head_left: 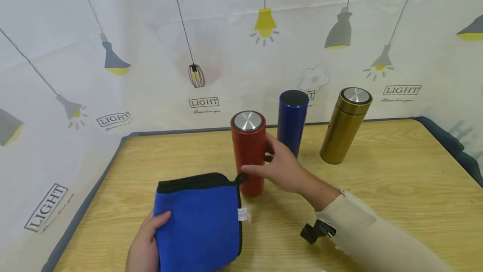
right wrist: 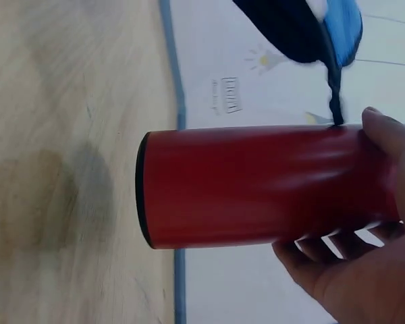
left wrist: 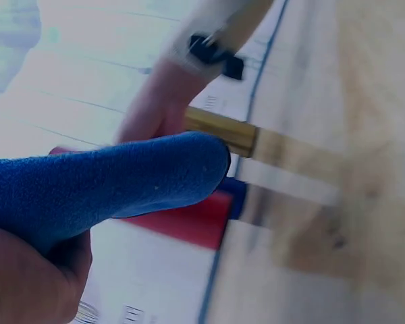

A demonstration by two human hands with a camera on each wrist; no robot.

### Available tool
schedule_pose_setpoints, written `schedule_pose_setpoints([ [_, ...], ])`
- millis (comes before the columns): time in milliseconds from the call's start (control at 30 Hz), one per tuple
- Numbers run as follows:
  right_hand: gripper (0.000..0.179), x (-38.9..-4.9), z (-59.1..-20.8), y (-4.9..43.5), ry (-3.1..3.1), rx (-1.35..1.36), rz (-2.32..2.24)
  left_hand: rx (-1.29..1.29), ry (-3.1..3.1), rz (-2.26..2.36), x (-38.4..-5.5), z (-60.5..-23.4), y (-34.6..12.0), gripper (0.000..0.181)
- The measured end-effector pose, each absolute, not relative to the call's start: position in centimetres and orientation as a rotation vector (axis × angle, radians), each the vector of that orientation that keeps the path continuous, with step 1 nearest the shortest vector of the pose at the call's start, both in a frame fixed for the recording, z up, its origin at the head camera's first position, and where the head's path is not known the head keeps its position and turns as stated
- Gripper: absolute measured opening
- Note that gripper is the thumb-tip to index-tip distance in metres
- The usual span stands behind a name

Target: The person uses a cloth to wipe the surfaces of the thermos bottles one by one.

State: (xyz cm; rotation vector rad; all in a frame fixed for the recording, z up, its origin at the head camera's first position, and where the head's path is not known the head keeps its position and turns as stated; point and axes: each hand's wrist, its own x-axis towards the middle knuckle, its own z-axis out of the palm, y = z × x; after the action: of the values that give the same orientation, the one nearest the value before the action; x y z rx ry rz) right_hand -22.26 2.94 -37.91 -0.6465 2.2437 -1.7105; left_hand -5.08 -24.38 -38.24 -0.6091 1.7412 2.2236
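Note:
My right hand [head_left: 282,167] grips a red thermos flask [head_left: 247,148] with a silver lid, thumb on the near side and fingers round the other. In the right wrist view its black-rimmed base [right wrist: 146,192] appears raised off the table. At the lower left, my left hand [head_left: 145,238] pinches the edge of a blue fabric pouch [head_left: 198,226] with black trim, a white tag and a black loop. That loop [right wrist: 335,101] hangs beside the red flask near my right thumb. The pouch's opening is seen from outside, so its inside is hidden.
Behind the right hand stands a blue flask [head_left: 292,121] with a dark lid. A gold flask [head_left: 343,133] stands farther right. The wood-grain table [head_left: 407,188] ends at a white backdrop [head_left: 234,54] printed with hanging lamps. A black strap device [head_left: 318,231] is on the right wrist.

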Motion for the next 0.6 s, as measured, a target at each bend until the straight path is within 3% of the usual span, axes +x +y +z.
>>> schedule_pose_setpoints([
  [133, 0.071, -20.3, -37.4, 5.0, 2.285, -0.651, -1.773, -0.609, 1.883, 2.255, -5.9, -36.6, -23.9, 0.056],
  [433, 0.062, -16.9, -35.7, 8.1, 2.387, -0.674, -1.797, -0.142, 1.997, 2.641, -8.4, -33.4, -18.3, 0.043],
  [600, 0.068, -15.0, -35.4, 8.4, 2.391, -0.697, -1.793, -0.005, 1.919, 2.723, -8.9, -32.5, -14.6, 0.041],
])
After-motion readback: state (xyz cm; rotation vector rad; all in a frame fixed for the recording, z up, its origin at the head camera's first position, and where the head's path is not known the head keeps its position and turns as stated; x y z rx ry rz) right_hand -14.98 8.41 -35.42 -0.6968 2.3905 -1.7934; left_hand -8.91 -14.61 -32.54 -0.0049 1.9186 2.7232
